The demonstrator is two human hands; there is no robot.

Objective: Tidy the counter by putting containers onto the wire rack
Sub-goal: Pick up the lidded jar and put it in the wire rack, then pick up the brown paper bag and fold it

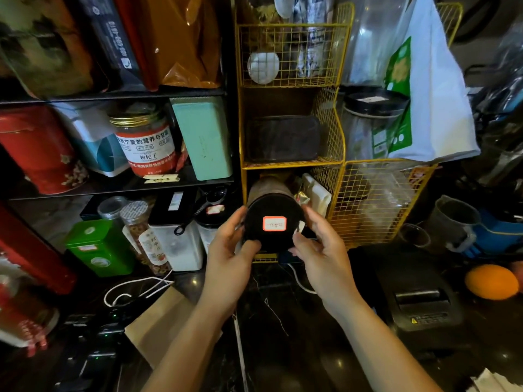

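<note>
From the head camera we look down at a dark counter (283, 321) with shelves at the far side. We hold a round jar (273, 219) lying on its side, its black lid with a red-edged label facing us; the left hand (230, 247) and the right hand (317, 247) press against opposite sides of the lid end, fingers curled round it, likely because a jar on its side would roll if held one-handed. Its body points away into the bottom compartment of the yellow wire rack (291, 165), so we judge it is being slid in lengthwise to fit the low opening. What the jar holds we cannot tell. Just right of it in that compartment sit pale packets (315, 193). The compartment above holds a dark lidded box (283, 138), contents hidden. Farther right, a clear jar with a black lid (370, 120) stands partly behind a white and green bag (424, 108). On the left shelves stand a red-labelled jar (145, 142) and a mint tin (203, 137); below them, a green tin (99, 247). Near right lies an orange (491, 281).
</note>
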